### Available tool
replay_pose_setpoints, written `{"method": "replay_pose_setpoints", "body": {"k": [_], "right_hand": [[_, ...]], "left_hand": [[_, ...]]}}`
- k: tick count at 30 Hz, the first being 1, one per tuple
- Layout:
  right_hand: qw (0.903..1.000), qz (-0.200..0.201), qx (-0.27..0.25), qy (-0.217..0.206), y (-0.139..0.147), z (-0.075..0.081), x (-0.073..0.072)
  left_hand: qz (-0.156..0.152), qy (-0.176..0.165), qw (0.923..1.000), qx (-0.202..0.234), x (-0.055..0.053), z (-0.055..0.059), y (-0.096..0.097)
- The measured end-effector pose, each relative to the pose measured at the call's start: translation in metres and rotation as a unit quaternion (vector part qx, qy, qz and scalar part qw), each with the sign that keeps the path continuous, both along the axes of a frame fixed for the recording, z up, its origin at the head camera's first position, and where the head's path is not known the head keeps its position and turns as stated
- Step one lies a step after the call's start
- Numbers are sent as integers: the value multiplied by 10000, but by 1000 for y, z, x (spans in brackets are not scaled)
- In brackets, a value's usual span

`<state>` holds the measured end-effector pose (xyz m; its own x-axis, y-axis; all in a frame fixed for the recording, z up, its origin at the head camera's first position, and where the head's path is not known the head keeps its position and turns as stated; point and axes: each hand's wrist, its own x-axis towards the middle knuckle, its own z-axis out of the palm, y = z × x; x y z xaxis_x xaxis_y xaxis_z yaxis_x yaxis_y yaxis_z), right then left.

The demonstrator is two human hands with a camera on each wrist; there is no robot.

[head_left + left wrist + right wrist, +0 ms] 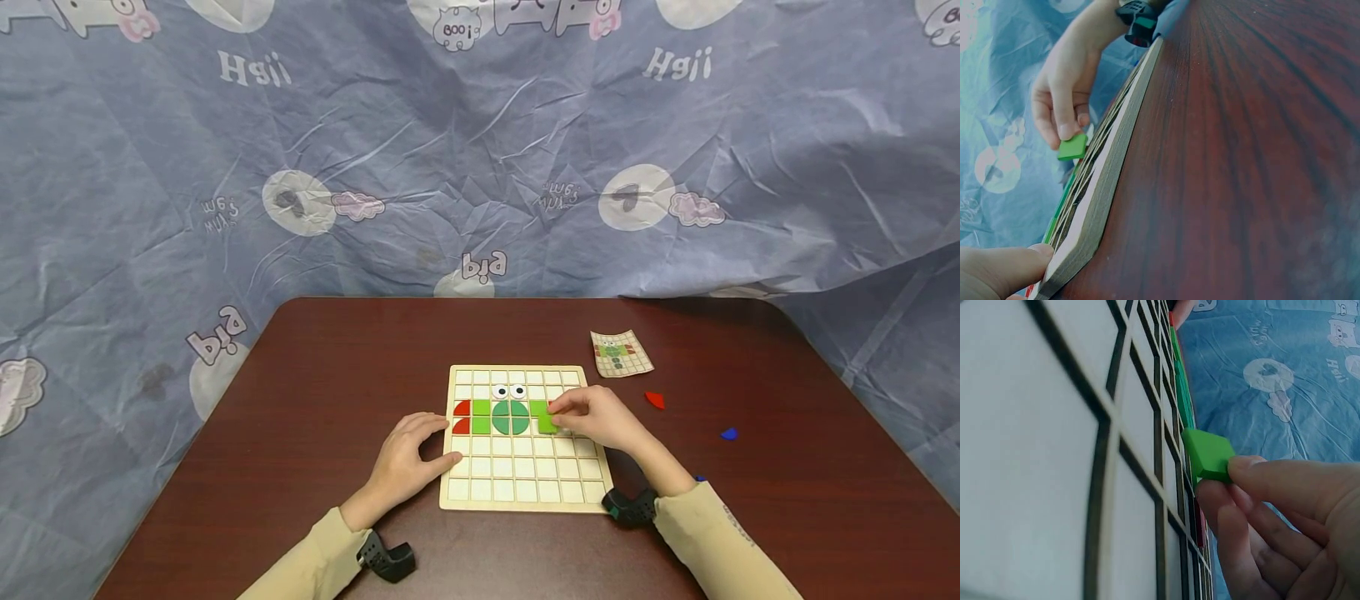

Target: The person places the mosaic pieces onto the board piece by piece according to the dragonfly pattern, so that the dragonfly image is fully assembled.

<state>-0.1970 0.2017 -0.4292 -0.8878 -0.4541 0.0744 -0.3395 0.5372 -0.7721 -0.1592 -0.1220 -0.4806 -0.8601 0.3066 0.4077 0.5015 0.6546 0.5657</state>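
Note:
A pale wooden grid board (527,468) lies on the table. My right hand (600,417) pinches a light green square tile (1211,452) between thumb and fingers, tilted just over the board's right side. My left hand (408,458) touches the board's left edge, fingers and thumb spread. On the board, red quarter pieces (461,426) and light green squares (481,416) sit at the left. Dark green quarter pieces form a disc (511,418) in the middle, under two eye pieces (509,391). Part of a red piece at the right is hidden by my right hand.
A paper card (621,353) with a printed grid figure lies behind the board to the right. Loose on the table are a red piece (655,400) and a blue piece (729,434); another blue bit (701,478) is partly hidden by the right forearm. A patterned cloth (480,167) hangs behind the table.

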Motion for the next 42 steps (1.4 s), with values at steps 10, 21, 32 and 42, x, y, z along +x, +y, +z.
{"method": "replay_pose_setpoints", "body": {"k": [10,21,32,42], "right_hand": [[10000,-58,-46,-8,-6,-3,2],[9985,-289,324,335,-9,-7,1],[9973,-188,334,630,-8,-11,1],[9967,-27,455,668,-8,-8,2]], "left_hand": [[-2,19,10000,-42,-1,-1,0],[14,52,10000,-8,0,-1,0],[-16,89,10000,12,-1,0,0],[15,37,10000,-19,0,0,0]]}}
